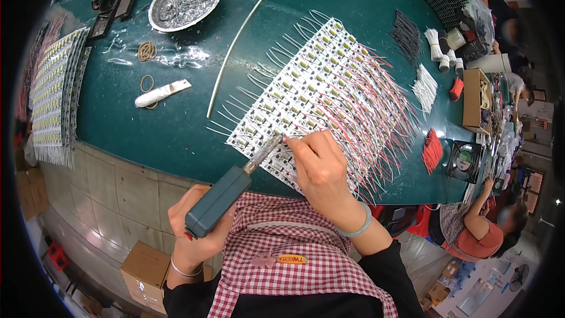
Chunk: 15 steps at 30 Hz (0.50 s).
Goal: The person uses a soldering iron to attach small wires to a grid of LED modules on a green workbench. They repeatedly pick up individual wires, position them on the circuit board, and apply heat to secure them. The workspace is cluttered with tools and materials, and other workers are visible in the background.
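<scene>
My left hand (200,224) is wrapped around the boxy dark green handle of a soldering iron (220,200). The iron's metal tip reaches up and right onto a panel of small white circuit boards (288,91) lying slanted on the table. Right beside that tip, my right hand (321,168) pinches what looks like the end of a red wire, mostly hidden by the fingers. White wires (250,76) stick out along the panel's upper left side. Red and white wires (371,123) fan out over its right side.
The green table (118,123) holds a metal bowl (185,1), rubber bands (147,52), a white wrapped stick (163,93) and a long pale tube (238,44). Stacked boards (56,91) stand left. Red (432,150) and black wire bundles (406,35) and a small fan (465,162) lie right. A co-worker (479,229) sits nearby.
</scene>
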Each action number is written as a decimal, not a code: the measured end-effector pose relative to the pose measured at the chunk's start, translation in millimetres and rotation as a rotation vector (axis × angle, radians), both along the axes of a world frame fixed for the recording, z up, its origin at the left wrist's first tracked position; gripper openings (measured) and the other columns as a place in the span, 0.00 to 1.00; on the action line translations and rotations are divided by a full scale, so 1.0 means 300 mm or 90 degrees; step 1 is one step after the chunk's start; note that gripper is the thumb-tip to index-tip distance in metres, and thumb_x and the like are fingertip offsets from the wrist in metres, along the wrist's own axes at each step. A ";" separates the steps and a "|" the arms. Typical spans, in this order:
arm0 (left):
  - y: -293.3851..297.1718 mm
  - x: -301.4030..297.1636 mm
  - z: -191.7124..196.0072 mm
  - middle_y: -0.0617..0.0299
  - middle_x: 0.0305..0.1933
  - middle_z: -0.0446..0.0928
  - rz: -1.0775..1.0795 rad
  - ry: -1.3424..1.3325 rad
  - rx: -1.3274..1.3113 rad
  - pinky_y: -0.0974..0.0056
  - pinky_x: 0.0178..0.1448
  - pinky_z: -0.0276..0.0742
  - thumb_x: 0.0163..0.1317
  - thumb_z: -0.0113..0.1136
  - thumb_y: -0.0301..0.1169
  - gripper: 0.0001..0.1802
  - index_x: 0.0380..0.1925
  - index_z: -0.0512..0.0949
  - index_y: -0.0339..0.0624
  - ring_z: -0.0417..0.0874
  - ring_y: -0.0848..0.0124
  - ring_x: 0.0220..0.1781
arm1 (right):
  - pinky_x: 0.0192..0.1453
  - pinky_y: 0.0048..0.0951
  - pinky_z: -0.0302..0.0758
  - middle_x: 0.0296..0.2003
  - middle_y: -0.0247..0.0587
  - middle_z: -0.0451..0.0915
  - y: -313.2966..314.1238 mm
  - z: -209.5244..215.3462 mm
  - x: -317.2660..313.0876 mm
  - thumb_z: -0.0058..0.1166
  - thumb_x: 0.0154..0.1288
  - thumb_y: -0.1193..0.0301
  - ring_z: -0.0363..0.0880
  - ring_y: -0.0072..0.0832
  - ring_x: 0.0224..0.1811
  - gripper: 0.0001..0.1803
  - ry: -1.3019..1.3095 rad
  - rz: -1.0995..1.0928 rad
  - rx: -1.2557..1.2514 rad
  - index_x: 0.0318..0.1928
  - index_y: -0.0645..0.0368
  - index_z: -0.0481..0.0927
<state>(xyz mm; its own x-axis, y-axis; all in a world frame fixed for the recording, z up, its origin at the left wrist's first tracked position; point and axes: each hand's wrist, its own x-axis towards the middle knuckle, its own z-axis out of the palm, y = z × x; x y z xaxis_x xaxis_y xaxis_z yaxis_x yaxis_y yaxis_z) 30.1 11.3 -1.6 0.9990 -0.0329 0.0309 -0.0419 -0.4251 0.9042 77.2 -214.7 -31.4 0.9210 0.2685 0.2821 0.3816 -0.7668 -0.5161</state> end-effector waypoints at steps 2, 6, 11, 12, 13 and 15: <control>-0.001 0.000 -0.002 0.53 0.31 0.80 0.001 -0.008 -0.010 0.65 0.36 0.77 0.44 0.68 0.18 0.10 0.30 0.81 0.31 0.83 0.64 0.31 | 0.35 0.35 0.73 0.30 0.42 0.71 -0.001 0.000 0.001 0.55 0.45 0.87 0.72 0.38 0.34 0.19 0.001 0.002 0.005 0.42 0.65 0.80; 0.000 -0.002 0.004 0.53 0.30 0.80 0.009 0.001 -0.012 0.65 0.34 0.77 0.44 0.68 0.18 0.10 0.29 0.81 0.30 0.83 0.63 0.30 | 0.35 0.35 0.73 0.30 0.42 0.71 0.003 0.001 0.002 0.55 0.45 0.87 0.72 0.38 0.34 0.19 -0.006 0.003 0.007 0.42 0.65 0.80; 0.011 0.005 0.008 0.52 0.30 0.81 -0.007 -0.013 0.007 0.66 0.32 0.77 0.44 0.68 0.19 0.11 0.30 0.81 0.29 0.83 0.63 0.28 | 0.35 0.35 0.73 0.31 0.41 0.71 0.002 -0.003 0.001 0.55 0.46 0.87 0.72 0.37 0.34 0.18 -0.007 -0.004 0.008 0.42 0.65 0.81; 0.011 0.005 0.010 0.52 0.31 0.81 -0.004 -0.017 0.007 0.66 0.33 0.77 0.44 0.68 0.19 0.11 0.31 0.82 0.29 0.84 0.63 0.28 | 0.35 0.35 0.73 0.31 0.41 0.72 0.001 -0.004 0.000 0.55 0.47 0.87 0.72 0.37 0.34 0.18 -0.007 -0.006 0.008 0.42 0.65 0.81; 0.010 0.004 0.012 0.52 0.31 0.81 -0.001 -0.022 0.008 0.66 0.33 0.77 0.44 0.68 0.19 0.11 0.31 0.82 0.29 0.84 0.64 0.29 | 0.35 0.35 0.73 0.31 0.41 0.72 0.001 -0.007 0.000 0.55 0.47 0.87 0.72 0.37 0.34 0.17 -0.007 -0.007 0.010 0.41 0.65 0.81; 0.011 0.001 0.013 0.52 0.32 0.82 0.001 -0.022 0.011 0.66 0.34 0.78 0.45 0.68 0.18 0.11 0.32 0.82 0.29 0.85 0.64 0.29 | 0.34 0.35 0.72 0.30 0.41 0.72 0.001 -0.009 0.000 0.56 0.48 0.87 0.72 0.37 0.33 0.16 -0.007 -0.009 0.012 0.41 0.65 0.81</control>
<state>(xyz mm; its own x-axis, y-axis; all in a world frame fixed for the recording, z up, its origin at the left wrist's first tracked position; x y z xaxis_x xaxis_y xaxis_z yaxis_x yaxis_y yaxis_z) 30.4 14.5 2.2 0.9974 -0.0328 0.0643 -0.0722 -0.4409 0.8946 77.1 -214.4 -34.1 0.9215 0.2496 0.2975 0.3764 -0.7625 -0.5263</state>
